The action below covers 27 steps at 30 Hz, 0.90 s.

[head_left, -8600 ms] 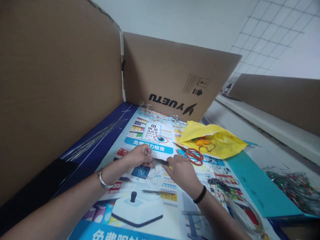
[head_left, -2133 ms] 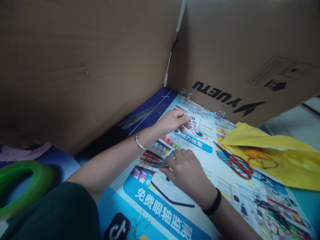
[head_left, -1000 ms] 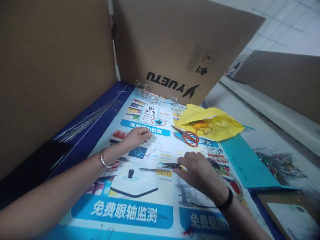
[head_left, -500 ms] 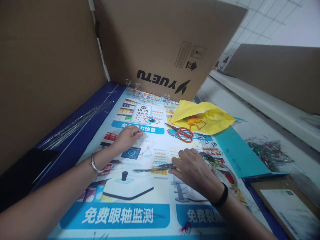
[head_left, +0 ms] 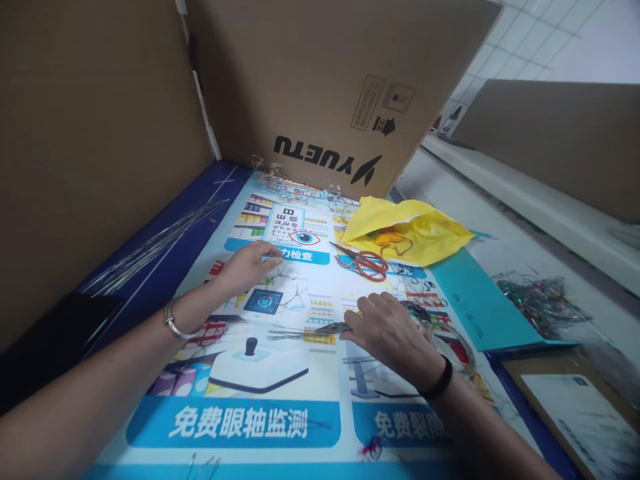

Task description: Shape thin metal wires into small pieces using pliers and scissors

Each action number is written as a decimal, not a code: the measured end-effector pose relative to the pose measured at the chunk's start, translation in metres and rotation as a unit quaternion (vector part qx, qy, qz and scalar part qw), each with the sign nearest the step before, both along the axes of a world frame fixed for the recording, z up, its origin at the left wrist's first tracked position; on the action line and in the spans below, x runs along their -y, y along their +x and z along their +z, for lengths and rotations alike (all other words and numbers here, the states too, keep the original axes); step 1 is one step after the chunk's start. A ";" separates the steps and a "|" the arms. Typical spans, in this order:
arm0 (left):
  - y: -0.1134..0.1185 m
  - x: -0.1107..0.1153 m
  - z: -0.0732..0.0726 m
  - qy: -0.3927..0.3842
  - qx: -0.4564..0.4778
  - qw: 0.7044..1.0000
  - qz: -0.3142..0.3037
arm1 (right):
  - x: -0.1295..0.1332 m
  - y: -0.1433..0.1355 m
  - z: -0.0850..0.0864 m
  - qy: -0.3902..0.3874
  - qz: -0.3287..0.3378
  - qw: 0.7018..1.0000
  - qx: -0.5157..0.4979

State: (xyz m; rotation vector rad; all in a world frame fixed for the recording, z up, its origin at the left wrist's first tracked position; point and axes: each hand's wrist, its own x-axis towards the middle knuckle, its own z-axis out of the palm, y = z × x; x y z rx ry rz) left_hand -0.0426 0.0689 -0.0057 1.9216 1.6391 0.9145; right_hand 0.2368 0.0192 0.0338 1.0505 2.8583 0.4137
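Observation:
My right hand (head_left: 383, 340) is wrapped round a pair of pliers (head_left: 330, 328), whose dark jaws point left. Several thin straight wires (head_left: 287, 335) lie at the tips of the jaws; I cannot tell whether they are gripped. My left hand (head_left: 253, 265), with a silver bangle at the wrist, hovers over the printed sheet, thumb and fingers a little apart. Just below its fingertips is a thin bent wire (head_left: 299, 293), hard to make out against the print. Red-handled scissors (head_left: 370, 265) lie beyond my right hand.
A yellow bag (head_left: 435, 233) with orange items lies open at the back right. Cardboard panels (head_left: 320, 80) stand behind and left. Long wires (head_left: 160, 243) rest at left, a wire coil (head_left: 453, 350) by my right wrist, tangled wire pieces (head_left: 543, 300) farther right.
My left hand has drawn slightly back to the left and its fingers have parted from the bent wire. My right hand and the pliers have hardly moved.

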 end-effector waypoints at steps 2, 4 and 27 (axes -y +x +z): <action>-0.001 0.003 0.011 -0.001 0.006 1.000 -0.004 | 0.000 0.001 0.001 0.001 -0.001 1.000 -0.002; 0.000 0.007 0.024 -0.009 0.007 1.000 -0.022 | -0.001 0.001 0.002 0.002 -0.002 1.000 -0.006; 0.062 0.067 0.021 0.052 -0.384 0.885 -0.259 | -0.014 0.024 0.016 0.066 -0.073 0.995 -0.017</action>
